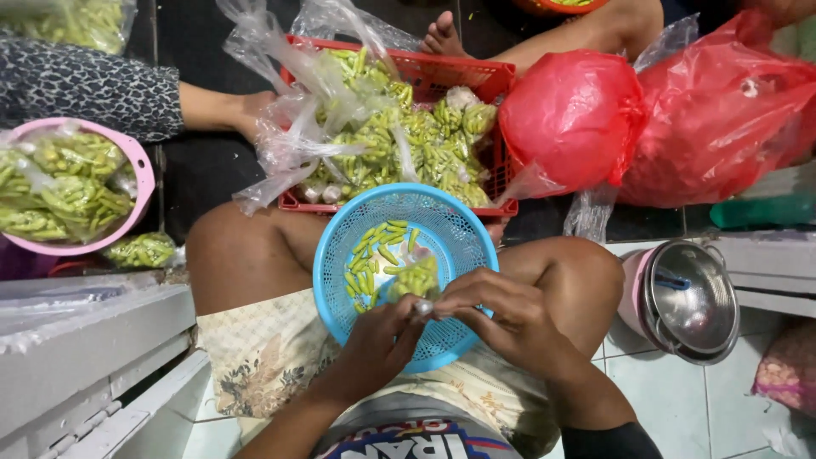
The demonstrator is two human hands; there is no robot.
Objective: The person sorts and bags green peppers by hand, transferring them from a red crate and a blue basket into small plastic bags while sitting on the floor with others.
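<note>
A round blue plastic basket (459,225) rests on my lap and holds loose green chillies (378,255). Over its near rim, my left hand (374,348) and my right hand (501,314) meet on a small clear bag of green chillies (415,279); both pinch its twisted top between fingertips. Beyond the basket stands a red plastic crate (476,81) piled with several filled bags of green chillies (399,140) and loose clear plastic.
Another person's arm in a patterned sleeve (93,89) reaches toward the crate from the left. A pink basin (140,174) holds bagged chillies at left. Red plastic bags (646,110) lie at right, a metal pot lid (688,297) below them. A bare foot (442,36) shows at the top.
</note>
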